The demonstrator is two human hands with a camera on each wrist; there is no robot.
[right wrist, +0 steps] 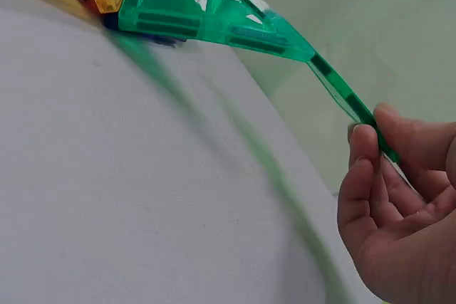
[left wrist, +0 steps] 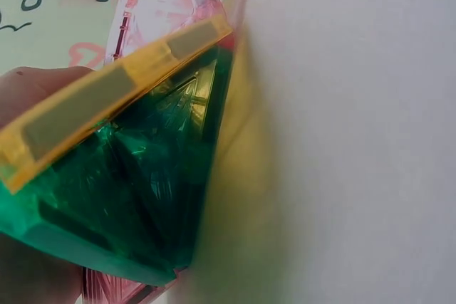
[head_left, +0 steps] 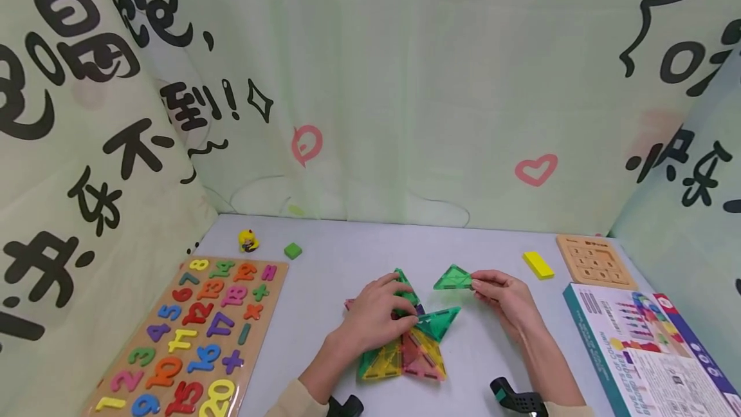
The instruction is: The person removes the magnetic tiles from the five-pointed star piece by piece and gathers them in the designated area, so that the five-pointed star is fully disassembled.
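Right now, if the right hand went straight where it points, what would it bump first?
The right hand, its pinched green triangle leading, would probably bump the green piece beside the left hand, on the tile build. Depth is hard to judge, though.

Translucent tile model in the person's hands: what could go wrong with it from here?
The green triangular tile might slip or twist, since the right hand pinches it only near one corner.
Another green tile juts from the model toward that hand, so a careless move could knock it.
The left hand grips the model; squeezing too hard could perhaps shift its tiles.
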